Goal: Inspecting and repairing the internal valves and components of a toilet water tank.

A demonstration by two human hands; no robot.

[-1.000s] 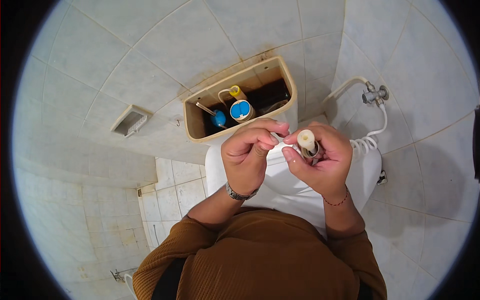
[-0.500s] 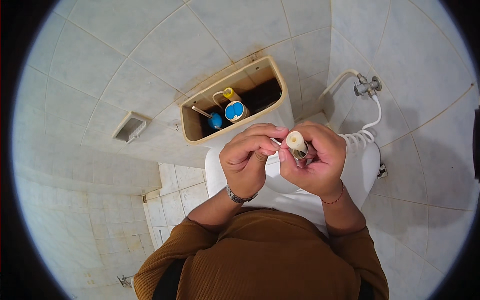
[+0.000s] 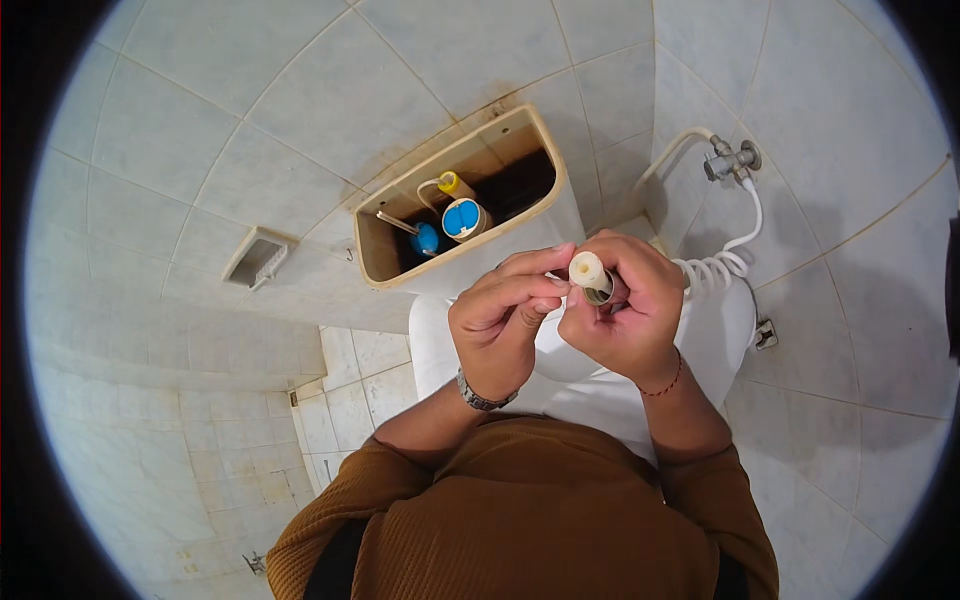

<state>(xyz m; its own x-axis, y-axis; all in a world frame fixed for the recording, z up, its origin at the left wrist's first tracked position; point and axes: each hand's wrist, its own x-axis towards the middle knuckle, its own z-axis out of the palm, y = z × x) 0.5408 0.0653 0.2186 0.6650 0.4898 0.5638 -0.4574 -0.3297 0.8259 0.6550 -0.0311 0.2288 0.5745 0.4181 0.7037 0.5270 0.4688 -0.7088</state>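
A cream plastic hose fitting (image 3: 586, 269) with a round hole in its end sits inside a shiny metal collar (image 3: 600, 292). My right hand (image 3: 636, 305) is wrapped round the collar, its thumb and fingers closed on it and the fitting facing up. Close beside the fitting's left side, my left hand (image 3: 505, 330) has thumb and fingertips pinched together; anything between them is too small to make out. A white coiled hose (image 3: 712, 268) runs behind my right hand, and whether it joins the fitting is hidden.
The lidless toilet tank (image 3: 375, 279) ahead holds a blue-topped flush valve (image 3: 464, 218), a yellow-capped tube (image 3: 455, 184) and a blue float (image 3: 426, 238). Below my hands lies the white toilet (image 3: 432, 335). A wall valve (image 3: 732, 160) stands at right, a soap dish (image 3: 259, 258) at left.
My left fingers have shifted slightly up and right against the fitting. My right hand has turned a little and moved slightly left. The whole view has shifted a little.
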